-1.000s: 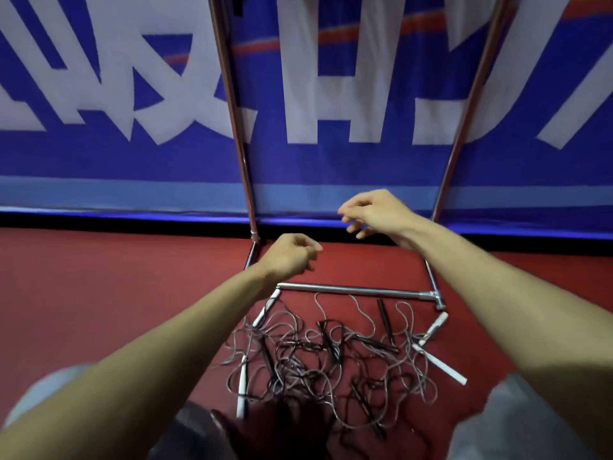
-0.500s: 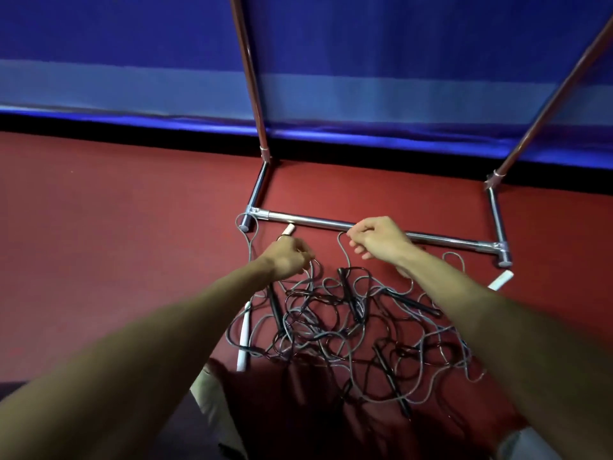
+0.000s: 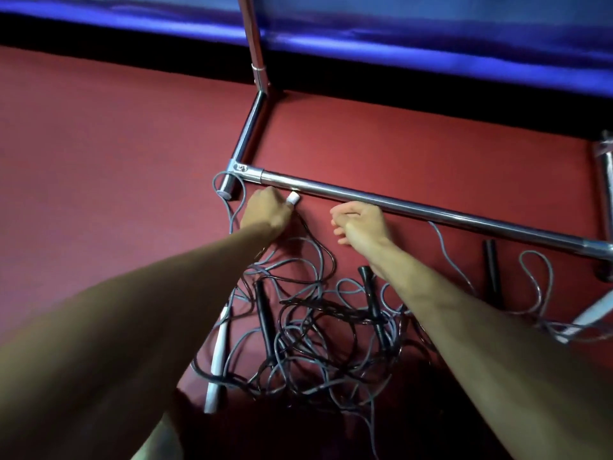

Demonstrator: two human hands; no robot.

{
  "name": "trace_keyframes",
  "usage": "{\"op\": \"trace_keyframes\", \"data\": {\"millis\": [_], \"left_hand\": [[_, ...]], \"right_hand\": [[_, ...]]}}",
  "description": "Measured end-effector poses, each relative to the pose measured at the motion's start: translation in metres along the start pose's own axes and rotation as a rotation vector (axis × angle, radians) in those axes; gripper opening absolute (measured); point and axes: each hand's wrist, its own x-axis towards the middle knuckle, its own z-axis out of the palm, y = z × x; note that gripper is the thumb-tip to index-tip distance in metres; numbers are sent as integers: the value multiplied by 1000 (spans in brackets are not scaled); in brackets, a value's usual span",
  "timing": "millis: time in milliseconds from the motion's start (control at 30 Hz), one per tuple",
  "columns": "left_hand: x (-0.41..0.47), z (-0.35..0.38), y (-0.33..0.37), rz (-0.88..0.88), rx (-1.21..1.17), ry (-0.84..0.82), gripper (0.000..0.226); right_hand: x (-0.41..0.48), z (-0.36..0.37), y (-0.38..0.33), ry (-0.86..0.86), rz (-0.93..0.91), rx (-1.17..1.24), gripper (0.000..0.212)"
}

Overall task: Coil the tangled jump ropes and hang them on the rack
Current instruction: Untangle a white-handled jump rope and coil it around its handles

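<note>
**Desk:** Where are the ropes?

**Operator:** Nearest me. The jump ropes [image 3: 315,327] lie in one grey-and-black tangle on the red floor [image 3: 99,144], between my forearms. A white handle [image 3: 216,356] lies along the heap's left side and a black handle [image 3: 265,313] lies next to it. Another black one [image 3: 373,293] is just under my right wrist.

**Desk:** And the hands?

**Operator:** Both are past the heap. My left hand [image 3: 265,212] has its fingers curled round a second white handle [image 3: 293,198]. Only the end cap shows, just short of the base bar [image 3: 414,207] of the rack [image 3: 252,127]. My right hand [image 3: 360,224] hovers beside it, fingers loosely curled, holding nothing I can see.

**Desk:** Which step is that?

**Operator:** The very start, I judge: picking one rope out. Nothing down here is coiled, and the rack's top is out of view.

**Desk:** What does the next move need?

**Operator:** I'd lift that handle and have the right fingers pinch its cord close by. Then I'd draw it slowly, so that crossings slip instead of cinching. One caution: a grey loop [image 3: 214,185] lies round the bar's left end. I can't tell whether it belongs to this rope. If it does, it must come off first.

**Desk:** And the hanging?

**Operator:** That happens farther off. The upright [image 3: 253,38] climbs out of frame by the blue banner [image 3: 431,28], at the floor's far edge.
</note>
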Motion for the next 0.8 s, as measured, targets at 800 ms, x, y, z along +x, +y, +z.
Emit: {"op": "trace_keyframes", "data": {"millis": [800], "left_hand": [[-37,-19,-7,-71,43,-196,48]], "right_hand": [[-51,-20,-20,-69,-18,-76,16]]}}
